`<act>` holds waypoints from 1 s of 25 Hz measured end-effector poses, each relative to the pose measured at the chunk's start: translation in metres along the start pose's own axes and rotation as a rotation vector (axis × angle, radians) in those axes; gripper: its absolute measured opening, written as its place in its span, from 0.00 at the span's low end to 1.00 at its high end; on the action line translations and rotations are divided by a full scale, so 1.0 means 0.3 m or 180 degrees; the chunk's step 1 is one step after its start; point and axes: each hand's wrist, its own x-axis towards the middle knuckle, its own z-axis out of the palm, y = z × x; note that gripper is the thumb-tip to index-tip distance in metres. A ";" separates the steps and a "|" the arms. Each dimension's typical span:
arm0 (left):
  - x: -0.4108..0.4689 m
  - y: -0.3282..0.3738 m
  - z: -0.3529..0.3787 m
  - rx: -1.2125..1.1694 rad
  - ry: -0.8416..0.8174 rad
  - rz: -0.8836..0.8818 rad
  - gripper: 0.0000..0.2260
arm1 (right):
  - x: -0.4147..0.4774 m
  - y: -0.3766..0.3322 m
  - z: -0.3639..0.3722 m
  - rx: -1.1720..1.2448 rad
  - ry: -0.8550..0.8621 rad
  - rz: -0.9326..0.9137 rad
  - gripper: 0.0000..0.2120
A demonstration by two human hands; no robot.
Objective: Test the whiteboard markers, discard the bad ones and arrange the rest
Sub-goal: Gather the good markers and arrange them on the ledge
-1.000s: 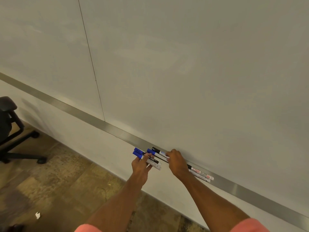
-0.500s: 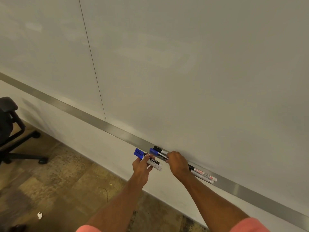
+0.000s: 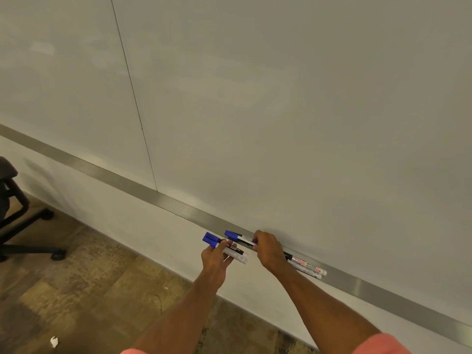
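Note:
My left hand (image 3: pixel 215 259) holds two blue-capped markers (image 3: pixel 224 247) side by side, just below the metal tray (image 3: pixel 178 204) of the whiteboard (image 3: pixel 255 98). My right hand (image 3: pixel 267 249) is closed on a blue-capped marker (image 3: pixel 236 236) that lies along the tray; a black-capped one seems to lie behind it. Right of that hand, two more white markers (image 3: pixel 306 267) rest on the tray, their left ends hidden by my hand.
A black office chair (image 3: pixel 15 215) stands at the left on the brown floor (image 3: pixel 89 290). A small scrap of white paper (image 3: pixel 54 341) lies on the floor near the bottom left. The white wall runs below the tray.
The view has shifted slightly, and my right hand has slid a little further over the markers on the tray. My left hand keeps its two markers.

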 end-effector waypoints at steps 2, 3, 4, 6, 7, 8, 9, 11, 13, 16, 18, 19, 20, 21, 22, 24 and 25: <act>-0.014 0.002 0.012 0.0041 -0.0117 -0.0029 0.02 | -0.011 -0.005 -0.009 0.0468 0.0115 0.0022 0.08; -0.024 0.003 0.022 0.0078 -0.0216 -0.0052 0.03 | -0.019 -0.008 -0.013 0.0724 0.0140 0.0017 0.07; -0.035 0.002 0.035 0.0111 -0.0329 -0.0071 0.04 | -0.032 -0.009 -0.021 0.0916 0.0153 -0.0005 0.07; -0.057 -0.003 0.061 0.0147 -0.0474 -0.0082 0.04 | -0.064 -0.008 -0.036 0.1111 0.0167 -0.0034 0.07; -0.066 -0.008 0.074 0.0170 -0.0490 -0.0079 0.04 | -0.081 -0.003 -0.044 0.1190 0.0206 -0.0032 0.07; -0.075 -0.012 0.084 0.0200 -0.0484 -0.0067 0.04 | -0.098 0.005 -0.053 0.1270 0.0245 -0.0043 0.07; -0.086 -0.017 0.096 0.0235 -0.0485 -0.0045 0.03 | -0.115 0.018 -0.061 0.1332 0.0268 -0.0058 0.07; -0.106 -0.033 0.116 0.0250 -0.0555 0.0023 0.03 | -0.149 0.045 -0.080 0.1327 0.0264 -0.0122 0.08; -0.130 -0.053 0.140 0.0252 -0.0677 0.0078 0.04 | -0.181 0.076 -0.101 0.1285 0.0234 -0.0132 0.08; -0.169 -0.093 0.187 0.0238 -0.0784 0.0078 0.05 | -0.228 0.139 -0.139 0.1421 0.0261 -0.0062 0.08; -0.197 -0.125 0.223 0.0194 -0.0862 0.0083 0.06 | -0.262 0.188 -0.162 0.1626 0.0328 0.0040 0.09; -0.214 -0.144 0.245 0.0151 -0.0910 0.0091 0.06 | -0.281 0.216 -0.172 0.1840 0.0411 0.0157 0.10; -0.230 -0.162 0.267 0.0100 -0.0943 0.0099 0.07 | -0.300 0.243 -0.179 0.2132 0.0504 0.0335 0.11; -0.246 -0.183 0.293 0.0061 -0.0966 0.0102 0.07 | -0.321 0.271 -0.188 0.2456 0.0583 0.0554 0.11; -0.262 -0.207 0.324 0.0028 -0.0982 0.0097 0.07 | -0.347 0.303 -0.200 0.2811 0.0602 0.0799 0.11; -0.298 -0.262 0.392 -0.0036 -0.0986 0.0084 0.07 | -0.399 0.376 -0.228 0.3700 0.0415 0.1230 0.10; -0.314 -0.292 0.424 -0.0070 -0.0966 0.0078 0.07 | -0.423 0.414 -0.243 0.4142 0.0273 0.1324 0.10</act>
